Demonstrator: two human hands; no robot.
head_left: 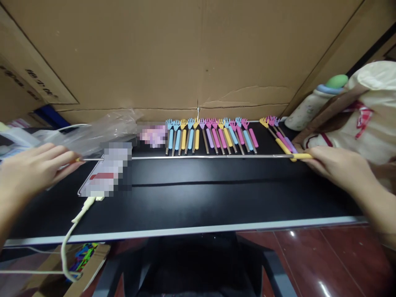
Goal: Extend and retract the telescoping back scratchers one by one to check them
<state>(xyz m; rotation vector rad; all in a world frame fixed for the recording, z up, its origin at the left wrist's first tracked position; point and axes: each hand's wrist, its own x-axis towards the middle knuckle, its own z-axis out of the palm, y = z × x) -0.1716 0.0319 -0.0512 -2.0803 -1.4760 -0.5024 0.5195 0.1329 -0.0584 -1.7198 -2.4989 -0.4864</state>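
Left hand (34, 169) pinching the claw tip, right hand (337, 167) gripping the yellow handle, stretching an extended telescopic back scratcher (201, 156) across the black table (198, 198), row of coloured back scratchers (212, 138) lying just behind.

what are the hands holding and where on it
One extended back scratcher, stretched across the black table. The right hand grips its yellow handle end; the left hand pinches the opposite tip, where the yellow claw is mostly hidden by fingers.
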